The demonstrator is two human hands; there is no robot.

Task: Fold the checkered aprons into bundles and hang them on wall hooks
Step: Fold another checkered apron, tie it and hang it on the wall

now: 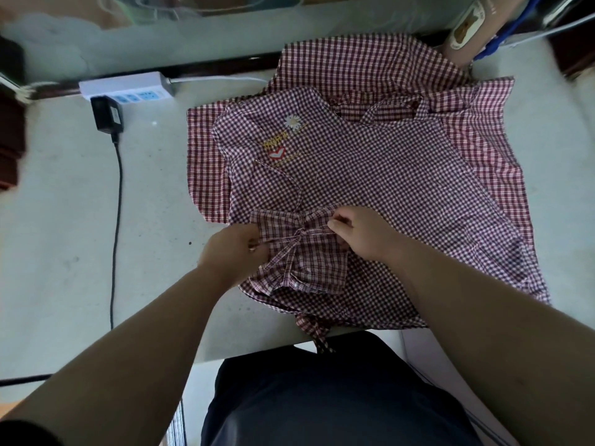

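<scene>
Head view: yellow lettering on apron looks illegible.

- Single view: wide-angle camera on the person's head, facing forward and steeply down onto the worktop.
- Wearer's own dark-clothed torso fills the bottom centre. The worktop's near edge crosses just above it.
- Forearms enter from the two lower corners. The left hand and right hand meet near frame centre.
- Close range: the checkered aprons spread over the centre and right of the frame.
- Far edge of the worktop lies near the top, with the power strip along it, upper left.
- Straight edges bow toward the frame borders.
</scene>
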